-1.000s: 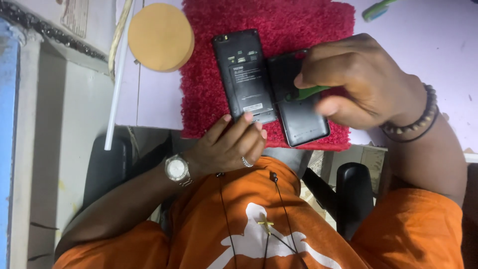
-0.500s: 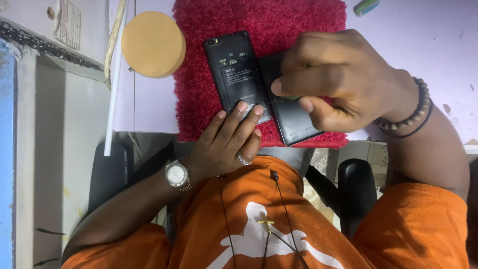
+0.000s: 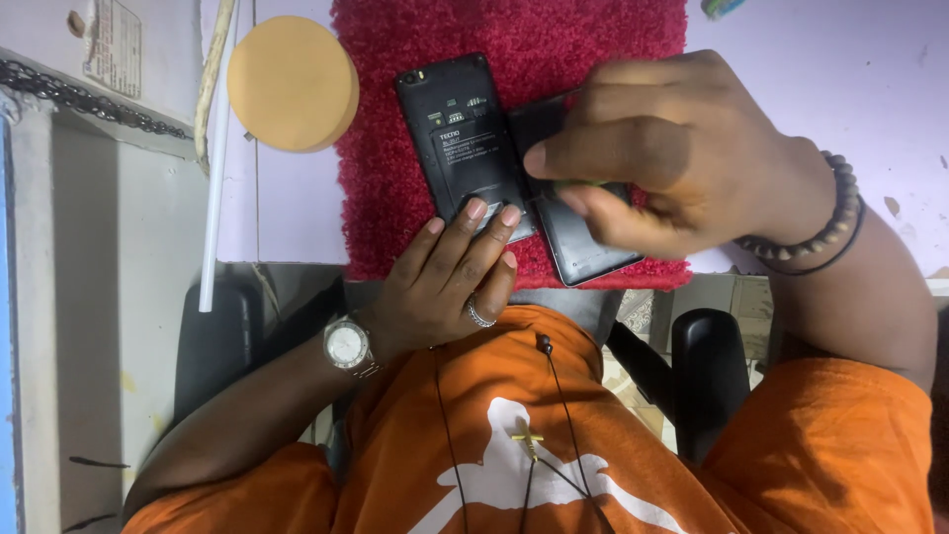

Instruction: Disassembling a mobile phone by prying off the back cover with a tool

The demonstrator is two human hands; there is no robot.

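Over on the red shaggy mat [image 3: 603, 44], two black pieces lying side by side: opened phone body [image 3: 463, 138] at about 11 o'clock from centre, back facing up with the inner label showing, and black back cover [image 3: 591, 249] just to its right, edges touching or nearly so. Left hand [image 3: 445, 282] coming up from 6 o'clock, fingertips [image 3: 476, 210] pressed flat on the phone's lower end, fingers extended, not wrapped around anything. Silver ring on one finger, silver wristwatch [image 3: 346, 344] on that wrist. Right hand [image 3: 667, 158] reaching in from 3 o'clock, curled over the top of the cover, thumb and fingers pinched on something small and green [image 3: 578, 185], mostly hidden so can't tell what exactly. Beaded bracelet [image 3: 840, 213] on that wrist. Round tan disc [image 3: 294, 84] off at 10 o'clock beside the mat, on the pale purple tabletop [image 3: 820, 69]. White stick [image 3: 219, 158] running along the table's left edge. Orange shirt [image 3: 514, 435] filling the bottom, cross pendant hanging on it.
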